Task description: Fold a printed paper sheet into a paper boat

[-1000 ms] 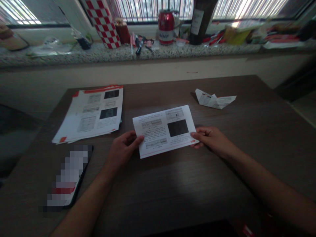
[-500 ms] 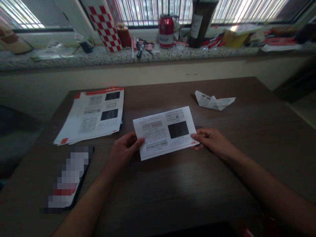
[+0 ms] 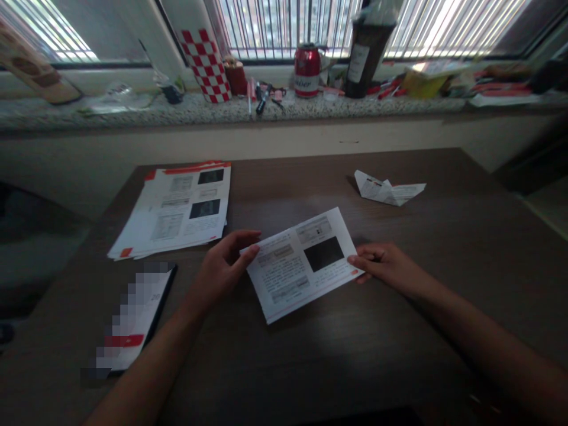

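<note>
A folded sheet of printed paper (image 3: 290, 269) is held between my two hands, tilted with its right side higher. My right hand (image 3: 384, 260) pinches its right edge, thumb on top and fingers beneath. At the upper left corner, the thumb of my left hand (image 3: 226, 260) lies on the sheet, while the index finger reaches past the top edge; its other fingers are partly hidden. Beyond the sheet, to the right, a folded paper boat (image 3: 390, 192) rests on the table.
A stack of printed sheets (image 3: 173, 207) lies at the back left of the brown table (image 3: 355, 361). A phone (image 3: 137, 319) is beside my left forearm. On the windowsill (image 3: 199, 115) stand a red can (image 3: 307, 71), a dark cup (image 3: 366, 59) and a checkered container (image 3: 206, 65).
The folded sheet has turned, its left end dropping toward me. My left hand has shifted from the left edge to the upper left corner. The view has tilted up slightly.
</note>
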Available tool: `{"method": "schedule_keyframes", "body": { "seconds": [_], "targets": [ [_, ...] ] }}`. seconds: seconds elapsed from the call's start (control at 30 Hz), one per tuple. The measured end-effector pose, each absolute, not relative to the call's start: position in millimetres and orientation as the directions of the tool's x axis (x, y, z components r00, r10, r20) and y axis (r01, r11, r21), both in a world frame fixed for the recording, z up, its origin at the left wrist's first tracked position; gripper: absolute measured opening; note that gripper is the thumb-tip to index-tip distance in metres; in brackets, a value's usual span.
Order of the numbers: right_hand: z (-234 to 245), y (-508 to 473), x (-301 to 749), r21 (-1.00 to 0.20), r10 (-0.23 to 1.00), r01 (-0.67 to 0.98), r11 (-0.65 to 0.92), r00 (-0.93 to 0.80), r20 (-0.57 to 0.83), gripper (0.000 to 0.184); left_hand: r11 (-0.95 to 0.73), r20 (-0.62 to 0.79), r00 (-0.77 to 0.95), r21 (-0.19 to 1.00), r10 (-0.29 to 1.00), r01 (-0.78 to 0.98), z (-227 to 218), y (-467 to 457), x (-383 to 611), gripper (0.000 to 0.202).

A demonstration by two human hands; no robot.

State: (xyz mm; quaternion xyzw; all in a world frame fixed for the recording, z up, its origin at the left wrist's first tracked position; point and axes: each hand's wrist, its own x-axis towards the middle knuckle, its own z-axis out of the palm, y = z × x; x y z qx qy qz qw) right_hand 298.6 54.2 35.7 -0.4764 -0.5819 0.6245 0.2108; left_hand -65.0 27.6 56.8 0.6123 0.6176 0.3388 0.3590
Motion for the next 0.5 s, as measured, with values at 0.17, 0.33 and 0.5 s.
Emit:
{"method": "schedule_keyframes", "body": {
  "seconds": [0.17,0.33,0.5],
  "targets": [
    [35.3,48.2,298.4,-0.918,0.753,0.322,-0.23,-0.539,-0.377,0.032,-0.094,-0.08,0.262,0.803,0.962,0.589,75.1,33.4,-55.7,0.035],
    [40.2,45.7,296.4,-0.917,0.7,0.332,-0.22,-0.6,-0.386,0.029,-0.145,-0.118,0.401,0.811,0.908,0.567,73.1,41.8,-38.3,0.029],
    [41.0,45.0,297.8,-0.923,0.7,0.321,-0.212,-0.61,-0.372,0.03,-0.113,-0.118,0.38,0.838,0.917,0.533,67.1,46.2,-33.2,0.03]
  ]
}}
